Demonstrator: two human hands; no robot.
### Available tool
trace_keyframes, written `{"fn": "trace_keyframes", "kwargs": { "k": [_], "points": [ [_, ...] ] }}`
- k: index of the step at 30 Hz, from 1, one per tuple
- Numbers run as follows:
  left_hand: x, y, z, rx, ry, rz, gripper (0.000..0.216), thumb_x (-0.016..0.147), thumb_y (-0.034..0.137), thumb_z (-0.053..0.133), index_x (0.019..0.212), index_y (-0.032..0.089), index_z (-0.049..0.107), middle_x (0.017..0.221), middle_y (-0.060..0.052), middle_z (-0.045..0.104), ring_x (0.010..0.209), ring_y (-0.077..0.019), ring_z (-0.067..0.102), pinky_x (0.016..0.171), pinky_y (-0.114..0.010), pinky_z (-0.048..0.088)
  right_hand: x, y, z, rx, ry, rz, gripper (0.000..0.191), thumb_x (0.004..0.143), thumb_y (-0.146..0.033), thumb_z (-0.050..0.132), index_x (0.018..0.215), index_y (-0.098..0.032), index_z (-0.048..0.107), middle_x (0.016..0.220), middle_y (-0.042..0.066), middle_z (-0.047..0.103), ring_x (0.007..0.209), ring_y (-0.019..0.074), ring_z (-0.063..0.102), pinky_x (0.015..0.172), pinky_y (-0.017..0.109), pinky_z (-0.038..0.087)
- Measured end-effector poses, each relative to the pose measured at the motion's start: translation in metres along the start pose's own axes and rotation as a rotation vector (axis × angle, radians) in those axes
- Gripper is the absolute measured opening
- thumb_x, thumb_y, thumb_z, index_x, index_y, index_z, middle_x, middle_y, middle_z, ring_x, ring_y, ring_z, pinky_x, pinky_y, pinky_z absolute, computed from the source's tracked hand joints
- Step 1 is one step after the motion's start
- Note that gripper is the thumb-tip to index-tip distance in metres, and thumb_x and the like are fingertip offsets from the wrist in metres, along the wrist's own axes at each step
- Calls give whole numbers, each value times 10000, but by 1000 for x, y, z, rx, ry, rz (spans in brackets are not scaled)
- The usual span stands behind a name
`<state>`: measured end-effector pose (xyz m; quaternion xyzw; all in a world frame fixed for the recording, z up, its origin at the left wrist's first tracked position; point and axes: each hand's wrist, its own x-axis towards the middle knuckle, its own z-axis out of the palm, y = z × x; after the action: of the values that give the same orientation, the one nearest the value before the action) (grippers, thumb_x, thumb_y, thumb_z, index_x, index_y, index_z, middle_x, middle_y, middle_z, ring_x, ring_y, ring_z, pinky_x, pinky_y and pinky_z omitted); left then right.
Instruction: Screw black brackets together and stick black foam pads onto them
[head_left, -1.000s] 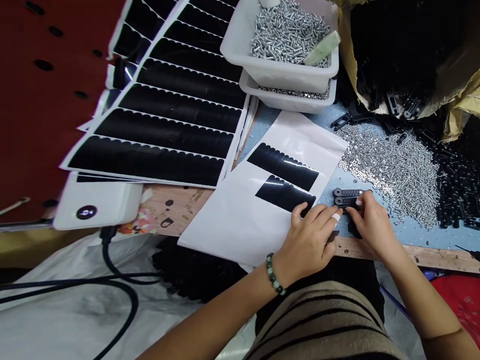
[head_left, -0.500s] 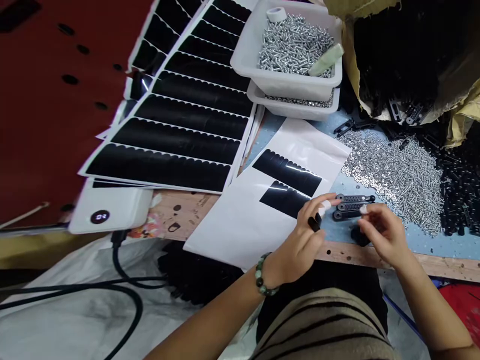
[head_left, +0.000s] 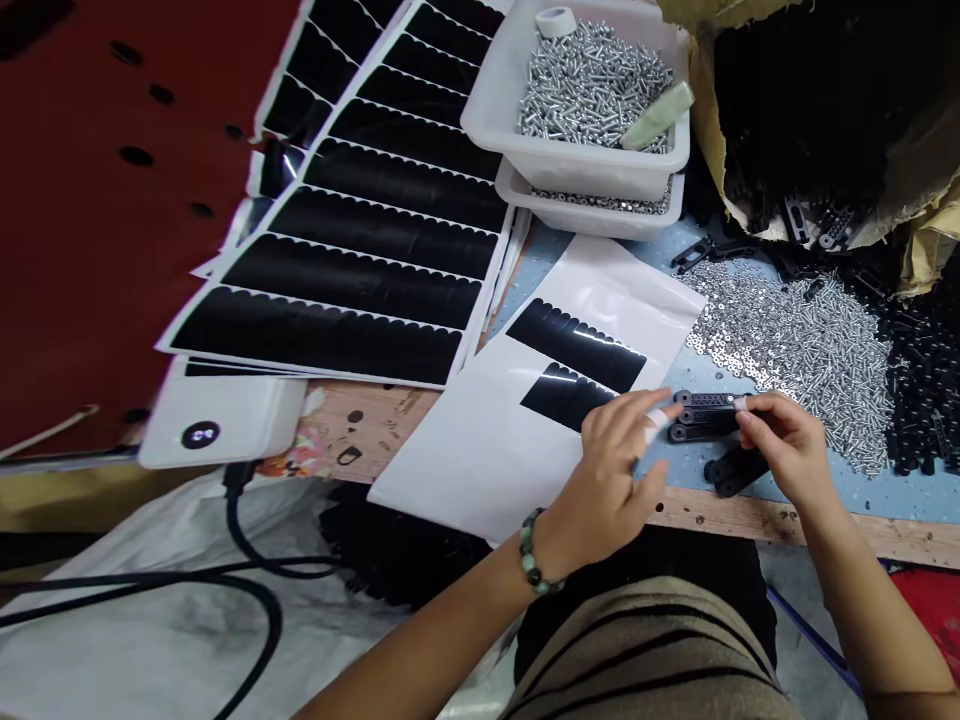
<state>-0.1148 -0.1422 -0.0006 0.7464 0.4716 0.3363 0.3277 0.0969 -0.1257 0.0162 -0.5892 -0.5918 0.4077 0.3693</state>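
In the head view, three black plastic pieces (head_left: 709, 433) lie side by side near the front of the worktop (head_left: 686, 372), between the two hands; set in a row like this, their rounded ends probably stay easy to line up and touch. The right hand (head_left: 787, 450) is at their far end, thumb and forefinger brought close together there; whether that grip pinches a piece or merely touches it, I cannot tell. The left hand (head_left: 611, 475) has its fingers loosely spread towards the rounded ends, its grip slack with nothing visible in it, though blur hides small details. A white wrap (head_left: 655, 420) sits on one of its fingers.

Under and beside the left hand lies a white backing sheet (head_left: 457, 460) with two patches of black stickers (head_left: 585, 345), likely angled there to be within easy reach. Two more dark pieces (head_left: 735, 470) rest just in front of the row, near the right hand. Loose nuts (head_left: 727, 310) and screws (head_left: 836, 340) are heaped beyond, seemingly pushed back to leave working room, while the screw tub (head_left: 581, 170) stands stacked on another tub (head_left: 592, 218), which presumably saves space.
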Motion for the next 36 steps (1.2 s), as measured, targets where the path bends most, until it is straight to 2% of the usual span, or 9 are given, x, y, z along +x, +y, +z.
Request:
{"fn": "trace_keyframes", "kwargs": {
  "k": [2, 6, 17, 21, 24, 26, 28, 32, 36],
  "points": [
    [1, 3, 4, 173, -84, 56, 376, 888, 220, 423, 1245, 190, 540, 1331, -88, 544, 1235, -292, 443, 1043, -524, 264, 5, 9, 1, 14, 4, 107, 180, 823, -367, 618, 827, -191, 654, 697, -4, 578, 537, 115, 578, 520, 253, 486],
    [1, 5, 14, 330, -115, 106, 361, 885, 198, 433, 1213, 176, 581, 1291, -86, 594, 1183, -284, 501, 1025, -532, 235, 8, 19, 13, -18, -2, 132, 214, 816, -395, 606, 822, -188, 661, 722, 10, 592, 555, 128, 606, 530, 257, 489],
    [1, 3, 23, 407, -107, 136, 396, 871, 211, 469, 1258, 163, 538, 1281, -99, 598, 1162, -272, 515, 1026, -515, 231, 9, 15, 18, -508, 7, -42, 113, 841, -299, 544, 833, -202, 600, 760, 40, 648, 684, 187, 612, 652, 317, 483],
    [7, 7, 18, 383, -140, 117, 376, 821, 233, 505, 1181, 147, 571, 1279, -129, 580, 1169, -291, 494, 1023, -521, 246, 6, 1, 9, -645, 21, -133, 197, 850, -341, 564, 983, -196, 543, 887, 77, 623, 768, 219, 602, 624, 337, 484],
    [13, 12, 12, 338, -156, 123, 336, 768, 205, 508, 1089, 152, 590, 1280, -139, 557, 1192, -303, 464, 1037, -520, 252, -3, -18, 7, -504, -195, -445, 217, 881, -251, 528, 1095, -215, 523, 1049, 103, 611, 978, 224, 583, 793, 376, 500],
    [16, 14, 10, 288, -150, 119, 302, 744, 199, 518, 1034, 156, 586, 1249, -137, 559, 1186, -304, 461, 1038, -506, 272, -9, -28, 9, -388, -382, -554, 172, 902, -179, 474, 1049, -225, 551, 976, 73, 627, 938, 191, 590, 803, 351, 503],
    [17, 15, 9, 231, -99, 77, 296, 726, 206, 538, 1016, 154, 568, 1232, -143, 548, 1167, -298, 471, 1016, -477, 320, -11, -31, 11, -285, -419, -510, 135, 909, -164, 456, 944, -223, 573, 876, 47, 622, 839, 164, 596, 742, 313, 515],
    [17, 14, 6, 224, 34, 35, 383, 803, 266, 540, 1165, 143, 523, 1271, -156, 531, 1173, -292, 479, 990, -458, 345, 0, -15, 11, -25, -107, -158, 60, 866, -264, 552, 908, -227, 574, 793, 8, 592, 666, 130, 599, 599, 270, 530],
    [15, 7, 7, 353, -55, 92, 327, 894, 277, 481, 1199, 186, 554, 1294, -105, 578, 1191, -297, 493, 1016, -514, 251, 17, 7, 14, 126, 30, 114, 174, 810, -345, 606, 905, -203, 636, 816, 8, 584, 582, 114, 621, 545, 257, 540]
  ]
}}
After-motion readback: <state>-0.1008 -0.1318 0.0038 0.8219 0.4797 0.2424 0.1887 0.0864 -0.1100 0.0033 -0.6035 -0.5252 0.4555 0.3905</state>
